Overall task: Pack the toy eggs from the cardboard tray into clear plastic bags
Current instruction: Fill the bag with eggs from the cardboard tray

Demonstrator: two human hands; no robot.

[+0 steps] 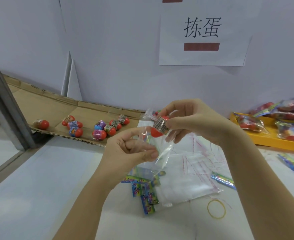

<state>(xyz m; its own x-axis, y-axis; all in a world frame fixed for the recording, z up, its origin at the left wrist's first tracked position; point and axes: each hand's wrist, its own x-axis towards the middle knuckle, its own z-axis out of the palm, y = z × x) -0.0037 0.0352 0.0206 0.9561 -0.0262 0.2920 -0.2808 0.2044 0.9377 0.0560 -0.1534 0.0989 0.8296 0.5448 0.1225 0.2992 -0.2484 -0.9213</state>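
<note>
My right hand (193,118) grips a red toy egg (157,128) with a printed band, held at the mouth of a clear plastic bag (161,149). My left hand (130,151) pinches the near edge of that bag, just below and left of the egg. Several more eggs (97,128), red, pink and blue, lie on the flat cardboard tray (56,110) to the left. A stack of spare clear bags (194,172) lies on the table under my hands.
An orange tray (264,138) at the right holds several filled bags (252,122). Colourful paper header cards (142,193) and a yellow rubber band (216,209) lie near the front. A white wall with a paper sign (201,35) stands behind; a metal post (5,104) is at left.
</note>
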